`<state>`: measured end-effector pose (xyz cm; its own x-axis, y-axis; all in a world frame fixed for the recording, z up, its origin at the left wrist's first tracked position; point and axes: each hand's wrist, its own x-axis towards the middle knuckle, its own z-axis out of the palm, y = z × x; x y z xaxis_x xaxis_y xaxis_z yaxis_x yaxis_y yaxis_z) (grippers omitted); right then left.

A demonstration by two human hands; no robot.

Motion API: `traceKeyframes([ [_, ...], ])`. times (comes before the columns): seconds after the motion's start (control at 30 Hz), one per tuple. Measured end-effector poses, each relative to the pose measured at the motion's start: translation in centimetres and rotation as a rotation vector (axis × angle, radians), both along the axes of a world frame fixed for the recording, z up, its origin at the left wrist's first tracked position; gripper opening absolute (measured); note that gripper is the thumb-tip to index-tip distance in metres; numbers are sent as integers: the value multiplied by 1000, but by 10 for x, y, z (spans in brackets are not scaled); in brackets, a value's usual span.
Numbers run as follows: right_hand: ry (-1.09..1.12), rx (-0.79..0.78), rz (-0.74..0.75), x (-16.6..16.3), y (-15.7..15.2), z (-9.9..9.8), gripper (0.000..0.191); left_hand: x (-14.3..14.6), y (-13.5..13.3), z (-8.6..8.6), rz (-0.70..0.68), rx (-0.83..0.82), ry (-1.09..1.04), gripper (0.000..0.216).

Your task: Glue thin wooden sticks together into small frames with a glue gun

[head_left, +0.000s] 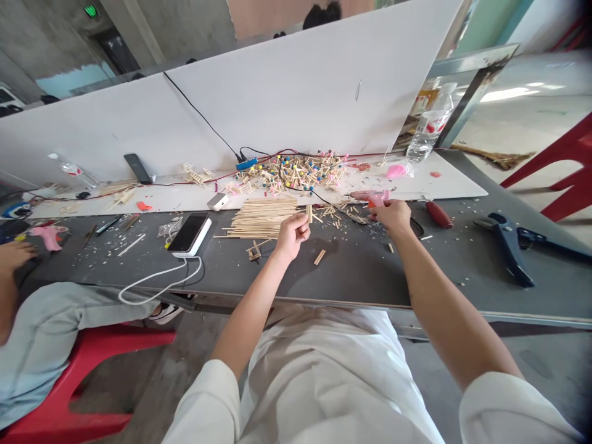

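My left hand (292,237) is closed in a pinch on short wooden sticks (309,213), held upright just above the table. My right hand (394,217) grips a small pink glue gun (380,198) by its body, partly hidden by the fingers. Behind my left hand lies a row of long thin wooden sticks (259,217). Below and between my hands, a pair of short sticks (319,256) rests on the dark tabletop. A small frame of sticks (254,251) sits left of my left hand.
A heap of sticks with coloured ball tips (296,171) lies along the white back board. To the right are a red-handled tool (438,214), blue-handled cutters (511,246) and a bottle (430,126). A phone on a white power bank (189,235) and a co-worker's hand (16,254) are left.
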<state>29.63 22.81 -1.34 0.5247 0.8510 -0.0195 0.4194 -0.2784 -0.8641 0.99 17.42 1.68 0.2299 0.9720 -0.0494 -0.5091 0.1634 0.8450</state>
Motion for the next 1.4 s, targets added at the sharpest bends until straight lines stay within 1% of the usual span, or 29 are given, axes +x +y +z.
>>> traceKeyframes([
  [0.1,-310,-23,-35,-3,-5,7,29,0,0,0,4,4,-2,34],
  [0.17,-481,53,-75,-7,-13,14,39,0,0,-1,9,8,1,34],
  [0.2,-515,109,-76,-11,-18,19,43,0,0,-1,19,11,2,33],
  [0.23,-507,154,-36,-16,-23,23,42,0,0,-1,38,15,0,33],
  [0.27,-466,181,61,-23,-29,28,38,0,0,-1,65,18,-4,33],
  [0.33,-341,189,398,-40,-42,36,30,0,1,-1,130,22,-20,35],
  [0.37,-287,157,581,-50,-49,40,29,-1,2,-1,163,20,-29,37],
  [0.43,-227,69,945,-69,-60,43,33,-2,4,-2,214,4,-38,40],
  [0.47,-200,53,1078,-78,-65,44,35,-2,4,-2,233,-5,-40,41],
  [0.53,-193,17,1277,-93,-71,42,36,-3,5,-3,252,-17,-42,40],
  [0.6,-271,12,1348,-101,-73,39,25,-2,5,-3,246,-15,-50,38],
  [0.67,-376,39,1349,-106,-71,35,11,-2,5,-3,234,-13,-56,38],
  [0.7,-427,61,1333,-107,-70,33,9,-1,5,-2,232,-16,-56,38],
  [0.77,-509,105,1268,-107,-67,29,14,-1,4,-2,232,-27,-52,39],
  [0.83,-526,120,1170,-106,-64,26,17,-1,4,-1,230,-33,-46,40],
  [0.9,-408,104,1087,-103,-62,26,18,-1,4,0,222,-28,-38,42],
  [0.97,-141,78,1054,-99,-61,29,21,-1,3,0,216,-5,-22,43],
  [1.03,153,70,1035,-95,-61,34,31,0,2,-1,218,37,13,44],
  [1.1,341,98,995,-92,-61,39,38,2,0,0,221,87,75,44],
  [1.23,459,174,857,-92,-61,44,40,5,-5,0,207,143,206,43],
  [1.4,478,270,740,-97,-61,44,39,6,-7,-1,159,174,274,41],
])
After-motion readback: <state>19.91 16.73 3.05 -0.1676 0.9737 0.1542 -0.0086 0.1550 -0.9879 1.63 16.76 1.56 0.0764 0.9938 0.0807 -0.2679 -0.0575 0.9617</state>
